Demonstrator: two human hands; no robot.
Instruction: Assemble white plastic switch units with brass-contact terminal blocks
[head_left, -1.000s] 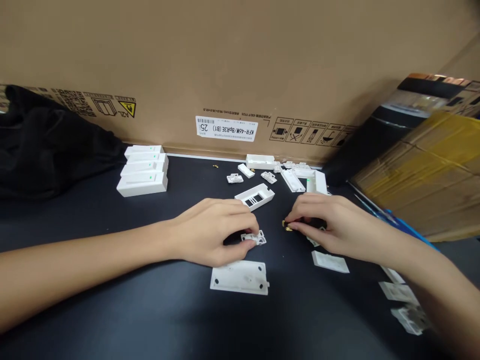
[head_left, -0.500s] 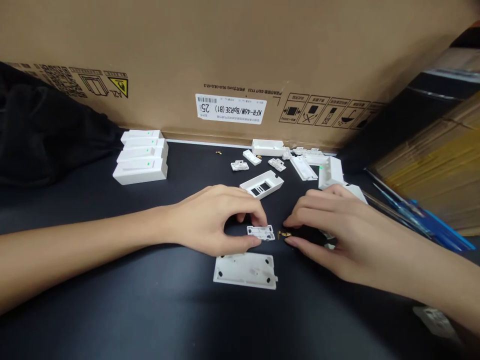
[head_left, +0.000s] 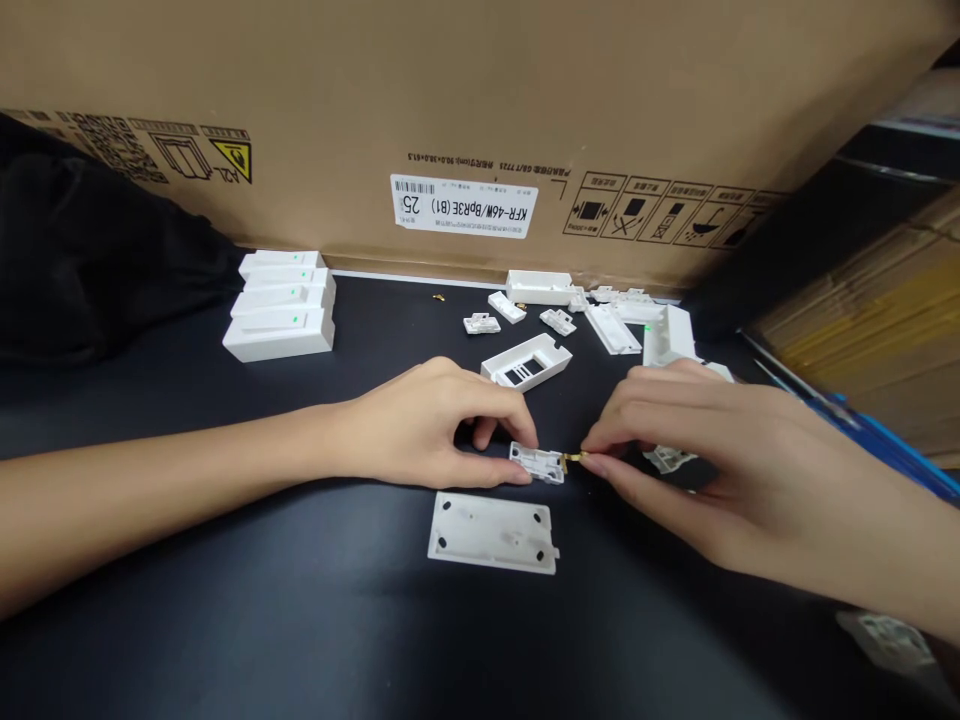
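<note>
White insert (head_left: 535,463): on or just above the worktop (head_left: 337,620), beyond the flat cover (head_left: 491,533), clamped in the grip of the left hand (head_left: 439,430), with the brass strip (head_left: 575,457) pinched by the right hand (head_left: 697,450) at its right end, contact uncertain. Best held flat and steady, with the strip guided in straight, without bending. Noted nearby: open housing (head_left: 551,368) just beyond the left hand, and loose white piece (head_left: 669,459) partly hidden by the right, crowding finger room.
</note>
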